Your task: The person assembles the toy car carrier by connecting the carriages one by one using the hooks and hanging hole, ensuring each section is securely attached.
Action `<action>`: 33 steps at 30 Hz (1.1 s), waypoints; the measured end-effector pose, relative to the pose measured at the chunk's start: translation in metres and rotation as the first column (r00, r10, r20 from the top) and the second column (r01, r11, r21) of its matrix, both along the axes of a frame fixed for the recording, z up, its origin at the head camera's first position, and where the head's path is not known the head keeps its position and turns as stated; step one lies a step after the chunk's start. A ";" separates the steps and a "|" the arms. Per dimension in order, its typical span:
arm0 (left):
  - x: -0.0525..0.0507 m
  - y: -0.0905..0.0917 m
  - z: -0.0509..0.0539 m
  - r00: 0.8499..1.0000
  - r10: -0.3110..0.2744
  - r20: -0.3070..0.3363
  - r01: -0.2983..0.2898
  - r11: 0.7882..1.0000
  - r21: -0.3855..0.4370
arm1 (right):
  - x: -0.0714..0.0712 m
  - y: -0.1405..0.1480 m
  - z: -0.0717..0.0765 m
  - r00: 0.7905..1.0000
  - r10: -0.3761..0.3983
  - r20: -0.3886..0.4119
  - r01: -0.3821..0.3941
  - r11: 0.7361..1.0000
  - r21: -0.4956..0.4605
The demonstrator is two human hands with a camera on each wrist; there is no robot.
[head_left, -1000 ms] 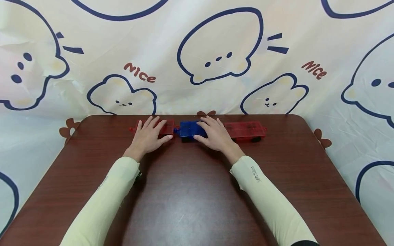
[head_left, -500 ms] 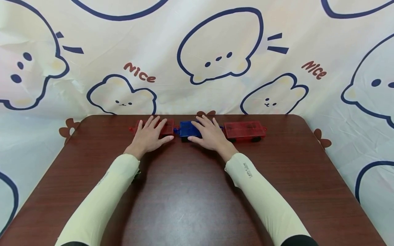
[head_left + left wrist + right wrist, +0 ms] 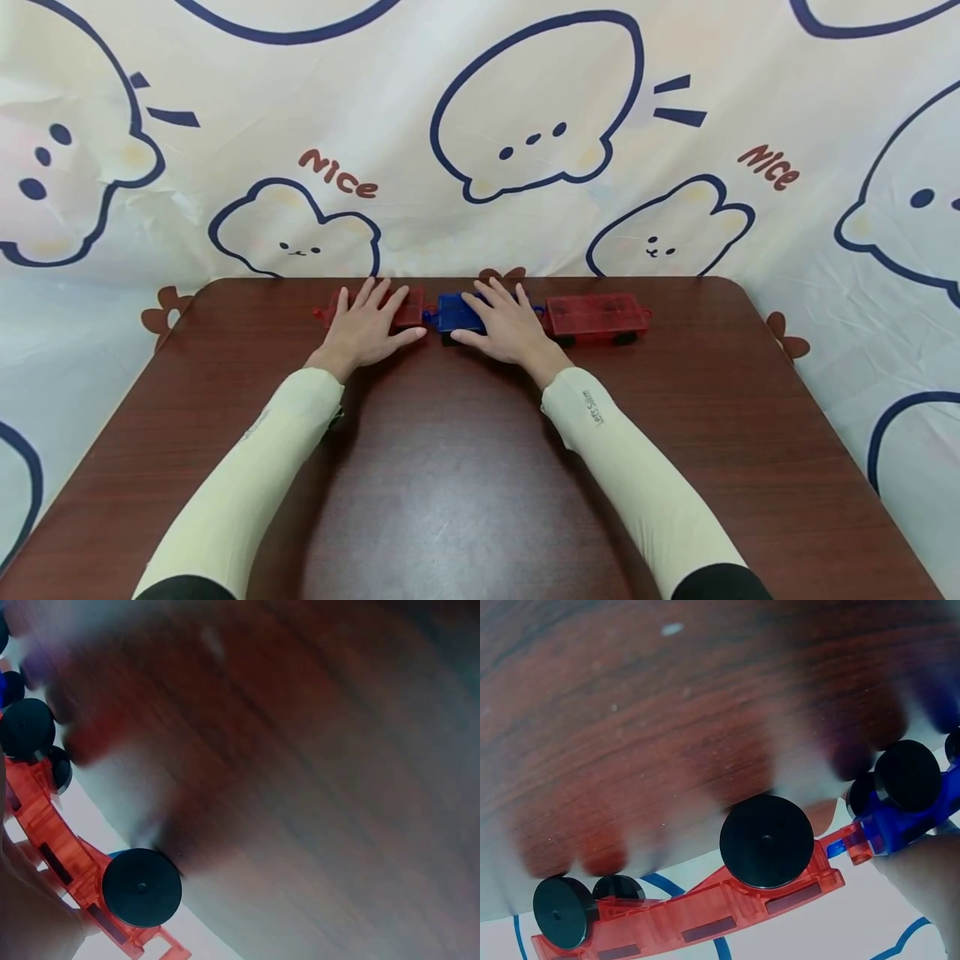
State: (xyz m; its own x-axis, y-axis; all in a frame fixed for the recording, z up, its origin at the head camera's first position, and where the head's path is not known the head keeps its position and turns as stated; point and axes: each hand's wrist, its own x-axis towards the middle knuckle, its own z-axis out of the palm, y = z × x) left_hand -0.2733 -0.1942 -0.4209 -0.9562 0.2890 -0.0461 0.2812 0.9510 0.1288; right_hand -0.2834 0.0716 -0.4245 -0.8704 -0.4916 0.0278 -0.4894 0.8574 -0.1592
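- We see the left red car [image 3: 412, 308] at the table's [image 3: 450, 467] far edge, in the same place as a second ago.
- Over it lies the left hand [image 3: 362, 332], fingers spread, hardly moved; a dark band [image 3: 189, 587] now shows low on its sleeve [image 3: 258, 467], where we saw none a second ago.
- Next comes the blue car [image 3: 453, 312], in line and unmoved, its left end meeting the red one.
- Over the blue car is the right hand [image 3: 512, 327], fingers spread; we find it farther left than before.
- Last, the right red car [image 3: 596, 315] hasn't moved, but its left end, earlier covered, is now bare to us; its link [image 3: 857, 844] joins the blue car.
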 end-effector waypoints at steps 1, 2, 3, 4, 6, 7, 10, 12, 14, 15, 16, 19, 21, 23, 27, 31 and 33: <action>-0.001 0.000 0.000 1.000 -0.002 -0.003 0.002 1.000 -0.005 | -0.001 0.000 0.000 1.000 -0.001 -0.001 0.001 1.000 0.007; -0.002 0.000 0.000 1.000 -0.004 -0.004 0.004 1.000 -0.006 | -0.001 -0.001 -0.001 1.000 -0.001 -0.004 0.001 1.000 0.017; -0.002 0.001 -0.001 1.000 -0.006 -0.004 0.006 1.000 -0.008 | -0.002 -0.001 -0.001 1.000 0.000 -0.008 0.000 1.000 0.025; -0.003 0.001 -0.001 1.000 -0.010 -0.006 0.009 1.000 -0.014 | -0.003 -0.001 -0.002 1.000 0.001 -0.013 -0.001 0.999 0.034; -0.005 0.001 -0.001 1.000 -0.016 -0.008 0.015 0.999 -0.028 | -0.004 -0.002 -0.002 1.000 0.002 -0.016 -0.002 0.999 0.043; -0.005 0.001 -0.001 1.000 -0.019 -0.009 0.019 0.999 -0.035 | -0.004 -0.003 -0.002 1.000 0.002 -0.016 -0.002 0.999 0.046; -0.006 0.002 0.000 1.000 -0.026 -0.002 0.026 0.998 -0.052 | -0.004 -0.004 -0.002 1.000 0.001 -0.020 0.001 0.998 0.059; -0.007 0.002 0.000 1.000 -0.026 0.005 0.027 0.998 -0.052 | -0.004 -0.004 -0.001 1.000 -0.002 -0.020 0.003 0.997 0.072; -0.007 0.002 0.001 1.000 -0.025 0.012 0.025 0.998 -0.049 | -0.004 -0.005 -0.001 1.000 -0.003 -0.020 0.005 0.996 0.086; -0.008 0.002 0.001 1.000 -0.024 0.013 0.025 0.999 -0.048 | -0.005 -0.005 -0.002 1.000 -0.004 -0.019 0.006 0.995 0.096; -0.008 0.002 0.001 1.000 -0.023 0.014 0.024 0.999 -0.047 | -0.004 -0.006 -0.002 1.000 -0.005 -0.020 0.007 0.994 0.105; -0.010 0.002 0.000 1.000 -0.021 0.013 0.021 0.998 -0.054 | -0.004 -0.007 -0.001 1.000 -0.007 -0.021 0.010 0.991 0.131; -0.011 0.002 0.000 1.000 -0.018 0.015 0.019 0.998 -0.055 | -0.004 -0.007 -0.001 1.000 -0.007 -0.025 0.010 0.989 0.149; -0.011 0.002 0.000 1.000 -0.015 0.015 0.016 0.998 -0.056 | -0.004 -0.008 -0.001 1.000 -0.004 -0.029 0.009 0.986 0.168; -0.012 0.002 -0.001 1.000 -0.015 0.019 0.016 0.998 -0.053 | -0.004 -0.008 -0.003 0.999 0.000 -0.036 0.007 0.980 0.199; -0.012 0.002 -0.002 0.999 -0.023 0.027 0.024 0.998 -0.058 | -0.004 -0.008 -0.005 0.999 -0.003 -0.039 0.011 0.979 0.205; -0.011 0.002 -0.002 0.999 -0.026 0.028 0.028 0.998 -0.064 | -0.005 -0.007 -0.006 0.999 -0.005 -0.040 0.013 0.979 0.201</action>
